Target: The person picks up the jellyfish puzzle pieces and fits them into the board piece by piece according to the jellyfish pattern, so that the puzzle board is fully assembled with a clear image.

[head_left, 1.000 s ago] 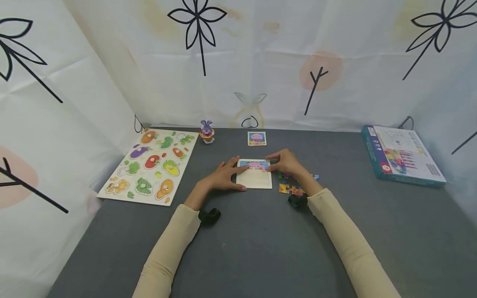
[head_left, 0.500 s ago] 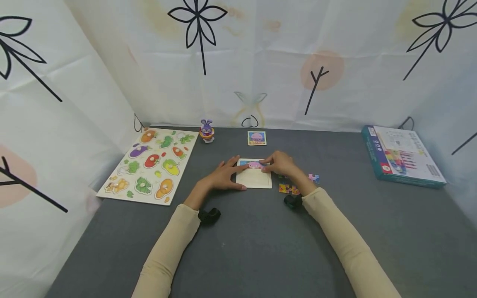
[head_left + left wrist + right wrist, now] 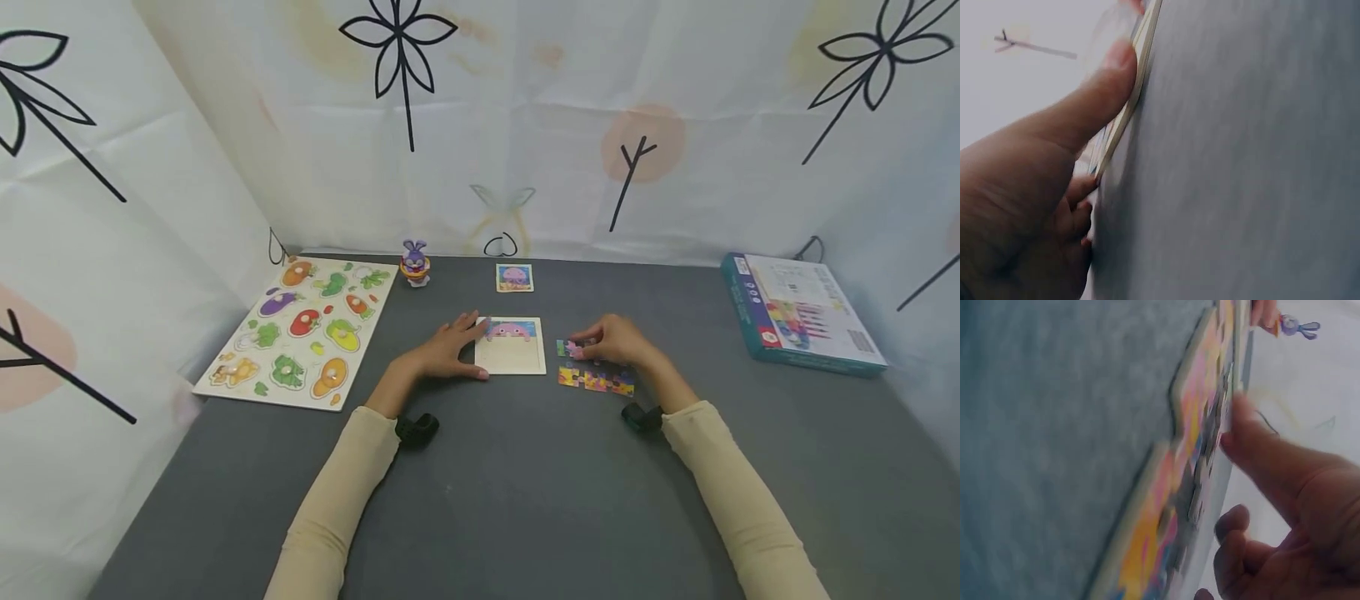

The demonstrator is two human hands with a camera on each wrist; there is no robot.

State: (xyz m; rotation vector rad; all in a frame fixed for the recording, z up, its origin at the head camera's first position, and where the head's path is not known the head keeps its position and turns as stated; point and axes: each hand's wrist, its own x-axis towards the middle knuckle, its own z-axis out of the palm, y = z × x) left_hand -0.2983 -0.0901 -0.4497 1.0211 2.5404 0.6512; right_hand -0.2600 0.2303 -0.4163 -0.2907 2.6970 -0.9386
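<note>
A square wooden puzzle tray lies on the grey table, its top row filled with a blue and pink picture. My left hand rests at the tray's left side, fingers spread. In the left wrist view the thumb lies along the tray's edge. To the right, my right hand is over the loose puzzle pieces, thumb and forefinger pinching a pink puzzle piece. A row of yellow and orange puzzle pieces lies just in front. Other pieces are partly hidden beneath the right hand.
Behind the tray lies a small picture card. A purple rabbit figure stands back left, beside a vegetable puzzle board. At the right is a flat teal box. A white printed cloth hangs behind the table.
My right hand has left the tray's top row and moved right to the loose pieces, now pinching a pink one. My left hand has stayed at the tray.
</note>
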